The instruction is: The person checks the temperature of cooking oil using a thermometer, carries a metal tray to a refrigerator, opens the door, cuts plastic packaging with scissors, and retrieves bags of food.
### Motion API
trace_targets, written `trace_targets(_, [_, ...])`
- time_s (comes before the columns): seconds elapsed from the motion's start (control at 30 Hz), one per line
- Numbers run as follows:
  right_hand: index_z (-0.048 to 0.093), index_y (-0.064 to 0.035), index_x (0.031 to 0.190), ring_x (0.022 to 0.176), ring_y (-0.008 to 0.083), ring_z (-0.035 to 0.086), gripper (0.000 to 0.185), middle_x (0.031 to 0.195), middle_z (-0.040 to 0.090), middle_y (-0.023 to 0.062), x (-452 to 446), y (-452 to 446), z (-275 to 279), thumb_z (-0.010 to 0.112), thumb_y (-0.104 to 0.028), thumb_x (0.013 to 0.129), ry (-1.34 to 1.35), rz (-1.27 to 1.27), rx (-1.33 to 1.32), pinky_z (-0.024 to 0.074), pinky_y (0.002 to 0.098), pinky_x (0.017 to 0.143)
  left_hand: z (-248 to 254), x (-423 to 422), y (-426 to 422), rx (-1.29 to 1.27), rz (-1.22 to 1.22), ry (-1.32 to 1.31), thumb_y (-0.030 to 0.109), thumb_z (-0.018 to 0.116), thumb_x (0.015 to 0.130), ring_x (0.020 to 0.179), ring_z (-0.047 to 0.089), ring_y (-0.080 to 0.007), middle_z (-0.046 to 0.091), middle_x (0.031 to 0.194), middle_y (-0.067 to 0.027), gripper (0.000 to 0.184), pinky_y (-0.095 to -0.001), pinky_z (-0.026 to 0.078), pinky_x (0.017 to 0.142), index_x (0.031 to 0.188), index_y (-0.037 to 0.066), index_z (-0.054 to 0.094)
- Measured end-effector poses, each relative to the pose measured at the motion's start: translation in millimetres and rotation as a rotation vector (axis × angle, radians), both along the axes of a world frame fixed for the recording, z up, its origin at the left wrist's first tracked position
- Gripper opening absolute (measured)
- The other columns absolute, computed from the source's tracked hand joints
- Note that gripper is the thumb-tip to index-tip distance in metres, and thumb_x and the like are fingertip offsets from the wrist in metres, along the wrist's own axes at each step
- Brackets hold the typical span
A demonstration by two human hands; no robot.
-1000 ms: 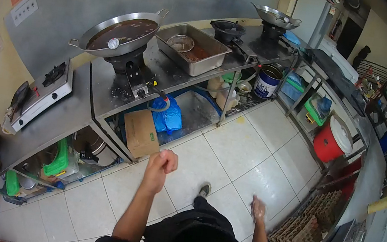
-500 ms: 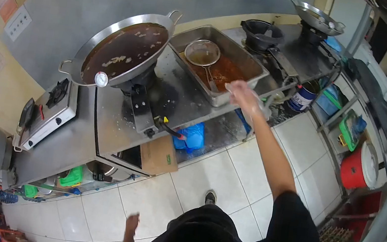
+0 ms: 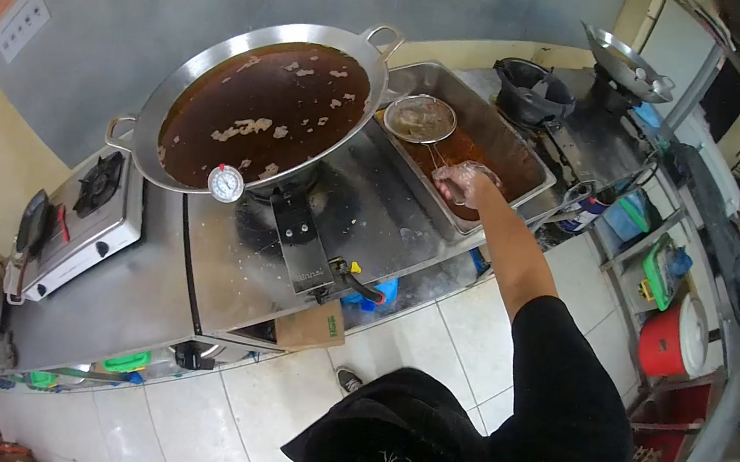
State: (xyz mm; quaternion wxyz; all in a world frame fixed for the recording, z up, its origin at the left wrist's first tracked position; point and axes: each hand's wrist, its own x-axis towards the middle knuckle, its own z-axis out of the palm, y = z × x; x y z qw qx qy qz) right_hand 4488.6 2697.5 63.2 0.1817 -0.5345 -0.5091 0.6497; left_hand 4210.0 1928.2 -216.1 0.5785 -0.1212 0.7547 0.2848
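A round wire-mesh strainer with a metal rim and thin metal handle [image 3: 420, 120] sits within a deep rectangular stainless-steel pan [image 3: 491, 125], its bowl toward the pan's left inner wall. The step in hand looks to be taking hold of this strainer. A move from this pose would call for a firm grip on the handle and a level bowl, I judge, so that nothing spills off the mesh. The mesh looks tan and cloudy, perhaps coated with residue; whether the bowl touches the pan cannot be told. Orange-brown liquid or residue covers the pan's floor.

The right hand [image 3: 463, 183], in a clear, thin glove, is over the pan's near part, fingers apparently curled around the handle's end. The left hand is out of sight, so its state cannot be told.

Just left of the pan, a wide silvery metal wok [image 3: 152, 127] holds dark brown liquid with pale floating bits; a round white dial thermometer [image 3: 226, 183] is at its rim. Right of the pan is a black bowl-shaped pot [image 3: 532, 93]. A grey metal bench [image 3: 142, 283] extends left of the pan.
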Motion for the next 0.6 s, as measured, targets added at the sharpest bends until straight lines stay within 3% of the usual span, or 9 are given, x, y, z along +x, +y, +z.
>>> trace_targets(0.1, [0.054,-0.0055,0.058,0.054,0.0178,0.054,0.028,0.058,0.056,0.0078,-3.9,1.5,14.6,0.055,-0.021,0.081,-0.24,-0.101,0.043,0.041,0.03,0.048,-28.0,-70.0,48.7,0.063,0.033,0.064,0.039,0.051,0.085,0.04,0.045,-0.0138,0.051,0.051,-0.003,0.038,-0.03,0.034,0.037,0.064,0.008,0.057])
trace_targets(0.17, [0.058,-0.0028,0.059,0.058,0.0235,0.058,0.026,0.062,0.06,0.0114,12.3,-4.0,-10.3,0.052,-0.017,0.08,-0.529,-0.026,0.3,0.0454,0.033,0.052,-7.8,-117.6,88.0,0.458,-0.439,0.409,0.041,0.05,0.085,0.039,0.043,-0.0132,0.047,0.047,-0.0022,0.043,-0.0285,0.031,0.037,0.06,0.007,0.055])
trace_targets(0.23, [0.063,-0.0018,0.061,0.069,0.0291,0.062,0.025,0.068,0.063,0.0142,8.5,-55.2,24.7,0.049,-0.015,0.078,-1.143,0.126,1.239,0.0496,0.0382,0.062,51.1,-129.3,149.6,0.414,-0.209,0.516,0.042,0.05,0.086,0.037,0.038,-0.0123,0.044,0.046,-0.0018,0.046,-0.0278,0.028,0.036,0.059,0.005,0.054])
trace_targets(0.27, [0.057,0.0017,0.104,0.097,0.037,0.056,0.044,0.096,0.061,0.0206,5.4,-64.7,56.1,0.039,-0.035,0.088,-1.285,0.42,0.764,0.0417,0.0443,0.086,76.0,-136.2,173.5,0.373,-0.196,0.49,0.042,0.051,0.086,0.039,0.038,-0.0116,0.043,0.046,-0.0015,0.047,-0.0275,0.028,0.038,0.058,0.004,0.054])
trace_targets(0.33, [0.056,0.0002,0.107,0.097,0.0343,0.056,0.038,0.099,0.06,0.0189,39.4,-54.1,35.0,0.039,-0.029,0.09,-1.23,0.423,1.017,0.0434,0.0424,0.084,97.3,-148.3,210.3,0.397,-0.245,0.562,0.044,0.051,0.085,0.044,0.038,-0.0105,0.042,0.047,-0.0013,0.05,-0.0273,0.029,0.043,0.057,0.002,0.054])
trace_targets(0.4, [0.056,-0.0026,0.109,0.094,0.0334,0.058,0.034,0.101,0.06,0.0159,15.5,-86.4,83.4,0.037,-0.023,0.091,-1.433,0.495,0.818,0.0458,0.0413,0.081,117.7,-146.5,239.7,0.523,-0.329,0.663,0.043,0.053,0.085,0.049,0.041,-0.0103,0.045,0.049,-0.002,0.051,-0.0272,0.032,0.047,0.059,0.0,0.055])
trace_targets(0.47, [0.063,-0.0034,0.089,0.088,0.0342,0.059,0.03,0.093,0.062,0.0187,81.2,-36.2,-19.6,0.045,-0.026,0.083,-1.217,0.391,1.213,0.0466,0.0435,0.075,147.2,-135.8,268.6,0.712,-0.333,0.69,0.038,0.056,0.084,0.052,0.042,-0.0105,0.049,0.052,-0.0036,0.046,-0.0275,0.034,0.05,0.062,-0.003,0.056])
trace_targets(0.53, [0.061,-0.0001,0.093,0.093,0.04,0.055,0.047,0.101,0.059,0.0232,45.5,-85.1,62.7,0.04,-0.042,0.089,-1.157,0.032,0.702,0.0439,0.0452,0.077,175.3,-127.0,292.5,0.851,-0.381,0.731,0.027,0.061,0.083,0.054,0.044,-0.011,0.052,0.056,-0.0062,0.034,-0.0284,0.037,0.05,0.068,-0.004,0.057])
trace_targets(0.6, [0.061,0.0015,0.095,0.096,0.0409,0.054,0.06,0.098,0.059,0.0253,66.3,-78.8,41.1,0.037,-0.053,0.088,-1.062,-0.118,0.832,0.0419,0.0455,0.083,215.7,-115.0,316.6,0.844,-0.481,0.91,0.024,0.063,0.081,0.052,0.045,-0.0133,0.052,0.056,-0.0084,0.031,-0.0298,0.036,0.049,0.067,-0.002,0.056])
